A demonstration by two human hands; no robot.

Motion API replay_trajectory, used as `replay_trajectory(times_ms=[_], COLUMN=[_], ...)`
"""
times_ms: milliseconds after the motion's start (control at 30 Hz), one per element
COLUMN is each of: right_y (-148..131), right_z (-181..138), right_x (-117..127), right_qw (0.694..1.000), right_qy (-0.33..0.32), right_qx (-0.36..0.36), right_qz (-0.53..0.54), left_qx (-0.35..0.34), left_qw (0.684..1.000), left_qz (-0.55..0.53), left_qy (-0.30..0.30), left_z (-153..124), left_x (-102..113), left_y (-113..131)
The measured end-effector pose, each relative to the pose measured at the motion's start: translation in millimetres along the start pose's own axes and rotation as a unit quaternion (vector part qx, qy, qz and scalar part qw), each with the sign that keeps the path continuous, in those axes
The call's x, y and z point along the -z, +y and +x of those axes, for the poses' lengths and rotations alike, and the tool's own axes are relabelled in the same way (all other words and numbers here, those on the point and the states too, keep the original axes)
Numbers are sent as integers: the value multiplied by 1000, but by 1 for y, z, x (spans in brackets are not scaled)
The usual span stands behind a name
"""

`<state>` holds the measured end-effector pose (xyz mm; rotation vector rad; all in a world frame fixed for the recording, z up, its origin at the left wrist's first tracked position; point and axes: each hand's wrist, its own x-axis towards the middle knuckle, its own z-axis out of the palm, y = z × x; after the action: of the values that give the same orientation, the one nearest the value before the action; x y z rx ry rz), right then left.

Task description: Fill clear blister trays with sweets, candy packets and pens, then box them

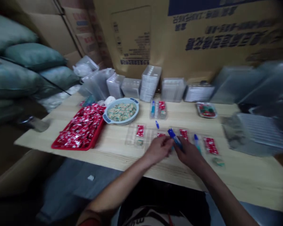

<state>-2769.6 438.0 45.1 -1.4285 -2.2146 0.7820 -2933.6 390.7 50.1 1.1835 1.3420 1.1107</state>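
Observation:
My right hand (190,154) is closed around blue pen-like sticks (173,135) with dark blue ends, above the front middle of the table. Just to its left, my left hand (157,149) has its fingers pinched together; what they hold, if anything, is hidden. Under and beside both hands lie clear plastic trays (130,135) in a row. Red patterned packets (211,145) and small green-and-beige packets (218,161) lie in them. Another blue stick (197,142) rests right of my right hand. A small blue piece (157,124) lies behind the hands.
A red tray (94,141) heaped with red packets and a light blue basin (103,116) of small packets stand left. Stacks of clear trays (150,83) line the back. A filled tray (158,110) lies behind the row. Large sacks (35,56) are piled left; plastic-wrapped trays (261,131) sit right.

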Motion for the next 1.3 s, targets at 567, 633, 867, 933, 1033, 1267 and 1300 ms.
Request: replay_trajectory(times_ms=[567,633,867,933,1033,1267,1300], right_y=[-28,-34,-89,-99,-100,-65,-61], right_z=[36,38,32,29,22,9,7], right_x=[-21,-32,-59,-63,-61,-32,-30], right_qw=[967,985,995,993,990,986,985], right_qy=[22,20,-77,-67,-67,-71,-70], right_qx=[-38,6,-2,-6,-10,22,28], right_qz=[253,170,-62,-94,-127,-151,-153], left_qx=[70,71,66,45,-85,-130,-118], left_qw=[817,803,798,799,800,850,844], left_qz=[532,555,566,566,562,475,491], left_qy=[211,207,197,197,192,188,181], left_z=[-10,-5,-10,-18,-37,-43,-36], left_x=[158,154,142,133,114,116,122], left_y=[-4,-11,-25,-26,-30,-36,-32])
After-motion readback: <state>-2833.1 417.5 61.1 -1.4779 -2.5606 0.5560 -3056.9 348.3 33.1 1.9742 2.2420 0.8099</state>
